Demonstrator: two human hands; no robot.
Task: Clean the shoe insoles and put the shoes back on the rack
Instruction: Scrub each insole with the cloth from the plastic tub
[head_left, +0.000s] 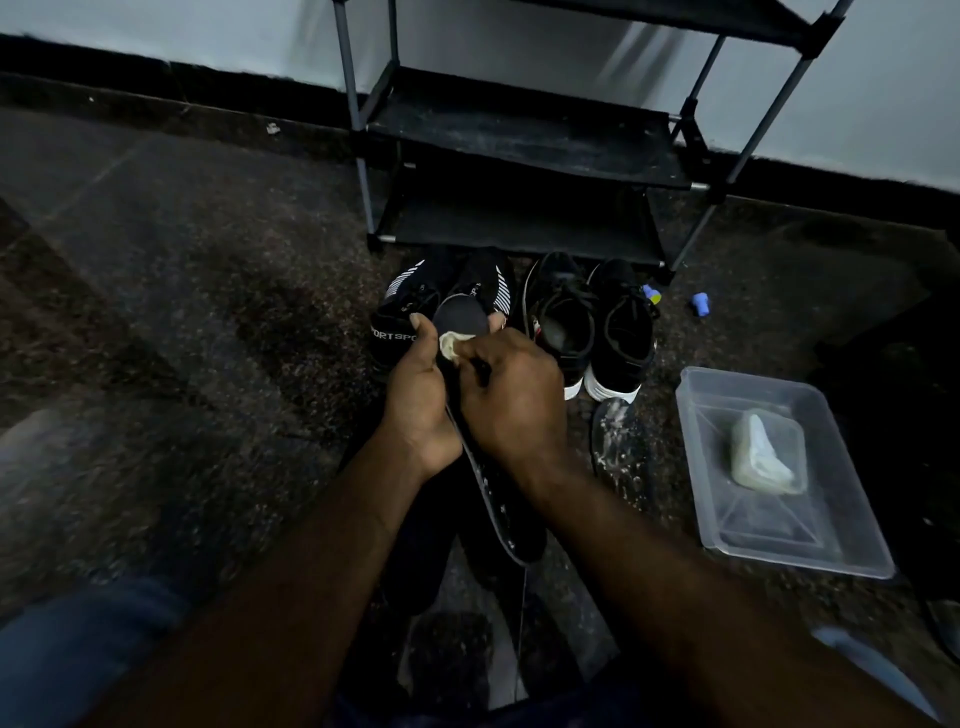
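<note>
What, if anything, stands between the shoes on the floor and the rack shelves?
Nothing visible does. The striped pair and the laced pair stand on the floor right before the rack, toes toward its bottom shelf. The insole held in the left hand lies nearer the person.

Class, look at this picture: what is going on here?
The person's left hand grips a dark grey insole while the right hand rubs it with a small pale cloth. Two pairs of black shoes stand on the floor before the black metal shoe rack.
</note>
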